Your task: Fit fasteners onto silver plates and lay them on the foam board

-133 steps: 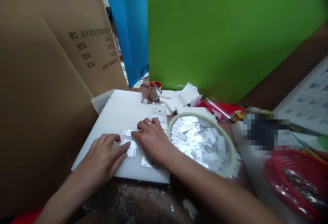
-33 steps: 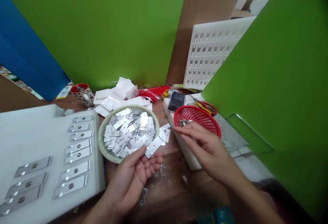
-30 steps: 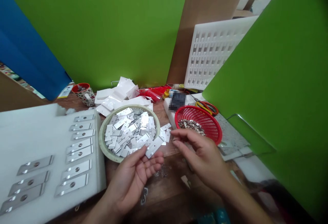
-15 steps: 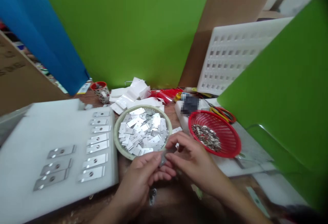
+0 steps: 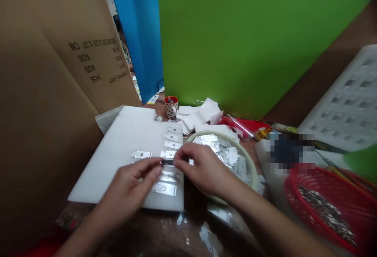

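Left hand and right hand are both pinching a dark-looking metal plate over the white foam block; from there, a bowl is sitting at 3 o'clock, and a mug is chilling around 12.

The left hand and right hand face each other, fingertips pinched, near the white board's right edge.

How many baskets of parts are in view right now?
2. A pale round basket of metal plates is partly covered by the right hand; a red basket of small metal pieces is at far right. Others could be hidden.
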A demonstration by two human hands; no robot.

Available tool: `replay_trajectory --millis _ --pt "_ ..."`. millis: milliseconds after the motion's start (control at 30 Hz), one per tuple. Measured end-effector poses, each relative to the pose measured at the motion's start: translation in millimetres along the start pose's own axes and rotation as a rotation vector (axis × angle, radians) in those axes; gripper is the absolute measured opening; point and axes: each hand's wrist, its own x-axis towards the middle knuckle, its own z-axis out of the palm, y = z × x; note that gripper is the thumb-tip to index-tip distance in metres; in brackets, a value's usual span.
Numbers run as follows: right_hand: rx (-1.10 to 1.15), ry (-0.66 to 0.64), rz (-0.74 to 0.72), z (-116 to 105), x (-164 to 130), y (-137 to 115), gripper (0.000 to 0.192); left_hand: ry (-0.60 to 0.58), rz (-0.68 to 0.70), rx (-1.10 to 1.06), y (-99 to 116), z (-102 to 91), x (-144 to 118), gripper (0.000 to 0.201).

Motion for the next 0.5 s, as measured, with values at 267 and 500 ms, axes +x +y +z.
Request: replay_trajectory --millis 267,500 --pt "-0.212 0.024 0.009 74 101 -17 0.014 0.341 0.282 0.546 -45 -58.7 26 0.036" --pt "-0.219 0.077 0.040 84 100 -10 0.012 0.205 0.488 0.723 -69 -53.5 49 0.037"
